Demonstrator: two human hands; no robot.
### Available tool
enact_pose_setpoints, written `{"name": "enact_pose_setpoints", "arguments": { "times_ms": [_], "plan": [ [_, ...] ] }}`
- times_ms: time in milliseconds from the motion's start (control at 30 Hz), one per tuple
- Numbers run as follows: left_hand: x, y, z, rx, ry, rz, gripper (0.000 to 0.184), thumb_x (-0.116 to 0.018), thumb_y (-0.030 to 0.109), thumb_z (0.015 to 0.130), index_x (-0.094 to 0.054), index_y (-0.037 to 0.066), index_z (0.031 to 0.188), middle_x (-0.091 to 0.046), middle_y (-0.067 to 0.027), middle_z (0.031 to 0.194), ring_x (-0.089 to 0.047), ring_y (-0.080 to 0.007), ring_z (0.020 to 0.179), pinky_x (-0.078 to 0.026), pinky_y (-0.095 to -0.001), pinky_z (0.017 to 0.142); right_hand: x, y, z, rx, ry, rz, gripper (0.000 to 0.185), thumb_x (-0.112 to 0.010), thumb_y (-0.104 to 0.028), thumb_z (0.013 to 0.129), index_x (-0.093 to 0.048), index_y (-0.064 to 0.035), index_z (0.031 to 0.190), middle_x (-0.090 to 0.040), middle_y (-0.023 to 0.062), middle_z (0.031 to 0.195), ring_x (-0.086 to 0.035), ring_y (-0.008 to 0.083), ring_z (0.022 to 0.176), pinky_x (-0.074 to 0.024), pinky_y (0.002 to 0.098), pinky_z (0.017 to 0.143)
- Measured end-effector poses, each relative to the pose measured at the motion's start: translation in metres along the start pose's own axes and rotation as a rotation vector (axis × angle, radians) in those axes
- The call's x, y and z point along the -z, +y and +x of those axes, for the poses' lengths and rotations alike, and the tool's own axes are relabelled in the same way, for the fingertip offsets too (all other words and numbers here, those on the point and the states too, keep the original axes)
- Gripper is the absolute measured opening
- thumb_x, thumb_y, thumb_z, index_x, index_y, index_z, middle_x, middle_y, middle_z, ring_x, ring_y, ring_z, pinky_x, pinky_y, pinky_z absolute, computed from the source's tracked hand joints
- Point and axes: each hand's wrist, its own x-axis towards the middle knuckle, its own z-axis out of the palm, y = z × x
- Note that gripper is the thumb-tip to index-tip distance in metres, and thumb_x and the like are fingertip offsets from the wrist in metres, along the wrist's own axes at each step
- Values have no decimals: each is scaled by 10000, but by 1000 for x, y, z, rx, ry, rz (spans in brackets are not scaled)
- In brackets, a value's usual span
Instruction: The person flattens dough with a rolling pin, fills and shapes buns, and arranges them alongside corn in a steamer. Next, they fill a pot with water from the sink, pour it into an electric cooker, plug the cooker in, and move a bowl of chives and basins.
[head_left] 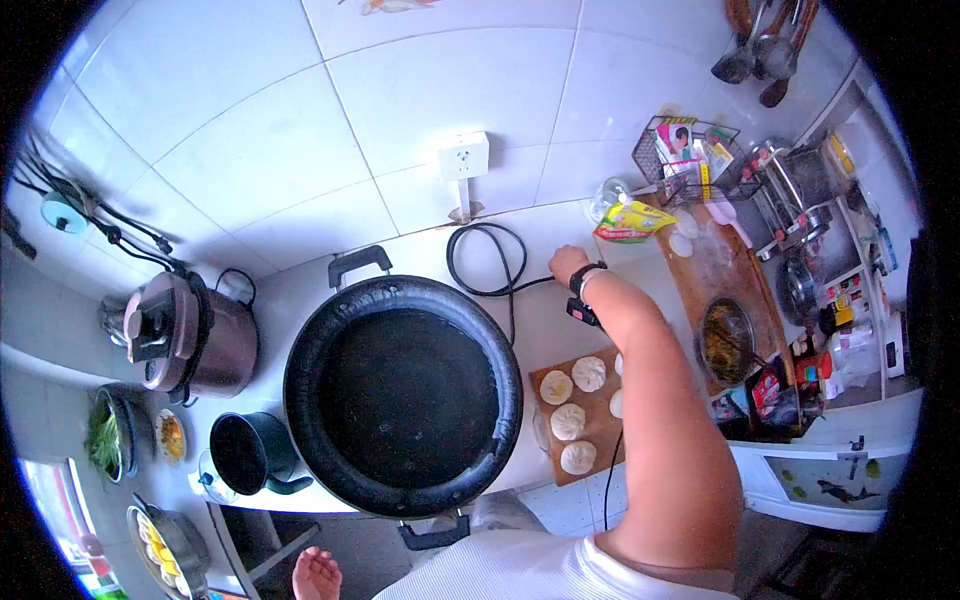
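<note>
My right hand (pixel 569 264) is stretched out over the counter near the wall, its fingers closed on the black power cable (pixel 487 292), which loops beside the pan. A dark strap is round that wrist. My left hand (pixel 317 574) is low in the view, below the pan, fingers slightly curled and apart, holding nothing. The large black electric pan (pixel 410 390) sits on the counter, uncovered, with a handle at its back and front. Several pleated buns (pixel 568 421) rest on a wooden board (pixel 590 455) to its right, partly hidden by my right arm.
A white wall socket (pixel 464 156) is above the cable. Left stand a pressure cooker (pixel 190 335) and a dark pot (pixel 240 453). Right are a yellow packet (pixel 633 222), a floured board (pixel 705 270), a bowl of filling (pixel 725 340) and a wire basket (pixel 695 155).
</note>
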Motion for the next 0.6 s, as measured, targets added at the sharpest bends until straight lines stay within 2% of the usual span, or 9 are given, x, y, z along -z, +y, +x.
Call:
{"name": "enact_pose_setpoints", "arguments": {
  "times_ms": [67, 100, 167, 233, 300, 433, 500, 567, 600],
  "plan": [
    [5, -8, 12, -52, 26, -8, 184, -477, 219, 894, -563, 58, 912, -601, -68, 834, -582, -177, 783, -497, -304, 701, 42, 3, -7, -28, -261, 274, 145, -590, -158, 717, -672, -92, 816, -636, 103, 798, -601, 279, 751, -478, 383, 623],
    [7, -9, 16, -107, 54, -9, 207, -461, 275, 899, -560, 97, 860, -606, -35, 781, -600, -162, 754, -521, -300, 647, 61, 10, -4, 5, -406, 563, 196, -640, -192, 685, -664, -60, 827, -633, 90, 702, -608, 256, 640, -483, 351, 577],
    [8, -8, 19, -68, 7, 27, 203, -466, 279, 896, -561, 104, 856, -607, -37, 786, -602, -169, 742, -522, -300, 637, 94, 16, -7, 44, -565, 1291, 248, -674, -230, 727, -645, -37, 879, -619, 49, 736, -605, 173, 707, -478, 313, 588],
    [4, -9, 20, -43, -31, 14, 196, -469, 276, 893, -565, 107, 866, -610, -41, 786, -603, -173, 726, -521, -296, 627, 121, 14, -5, 122, -466, 1790, 248, -627, -206, 813, -610, -12, 967, -605, 30, 831, -592, 125, 764, -504, 274, 651],
    [-3, -10, 18, -33, 4, 1, 191, -470, 264, 891, -573, 106, 860, -615, -45, 781, -602, -173, 704, -521, -299, 623, 145, 3, 3, 153, -219, 2167, 241, -557, -168, 868, -567, 8, 1033, -590, 56, 931, -596, 150, 826, -519, 267, 746],
    [-3, -12, 10, -104, 51, 40, 190, -471, 258, 888, -586, 112, 849, -617, -43, 772, -600, -164, 691, -520, -287, 621, 175, -25, 32, 180, 216, 2379, 224, -577, -52, 836, -540, 32, 1041, -582, 92, 948, -602, 189, 869, -534, 286, 764],
    [-4, -13, 3, -114, 83, 48, 190, -471, 256, 888, -590, 113, 847, -617, -40, 770, -600, -159, 689, -520, -280, 619, 181, -40, 42, 116, 418, 2273, 227, -590, -24, 817, -547, 33, 1032, -580, 86, 946, -602, 170, 853, -538, 279, 744],
    [-10, -11, -8, -91, -9, -11, 175, -498, 161, 885, -567, 27, 976, -597, -97, 892, -564, -187, 813, -472, -302, 746, 191, -54, 43, 170, 575, 2226, 260, -606, 8, 792, -551, 19, 1045, -590, 63, 913, -592, 142, 840, -523, 254, 742],
    [-6, -13, -10, -94, -6, -17, 175, -498, 161, 885, -567, 27, 976, -597, -97, 892, -564, -187, 813, -472, -302, 746, 199, -61, 39, 175, 717, 2151, 269, -609, 15, 786, -549, 18, 1049, -592, 62, 907, -589, 135, 834, -511, 248, 754]
  ]
}}
